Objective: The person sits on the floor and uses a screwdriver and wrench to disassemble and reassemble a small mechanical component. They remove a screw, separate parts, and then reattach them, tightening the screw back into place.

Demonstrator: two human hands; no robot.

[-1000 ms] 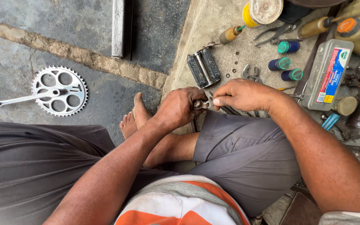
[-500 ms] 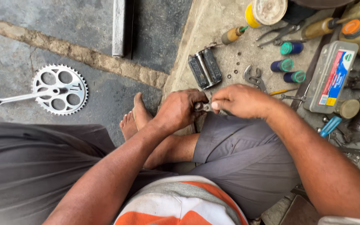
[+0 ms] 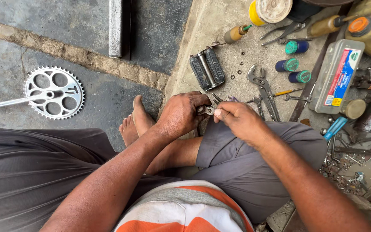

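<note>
Your left hand (image 3: 181, 114) clamps a small metal part (image 3: 205, 110) over your knee, steadying it, while your right hand (image 3: 237, 120) pinches its other end. Spanners (image 3: 260, 86) and the pedal (image 3: 207, 68) lie just beyond your grip, within reach.

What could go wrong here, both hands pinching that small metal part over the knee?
The small metal part sits only between fingertips of the left hand and right hand; a slip could drop it among the loose washers on the concrete. The bare foot lies just below, so a fall might hit it.
</note>
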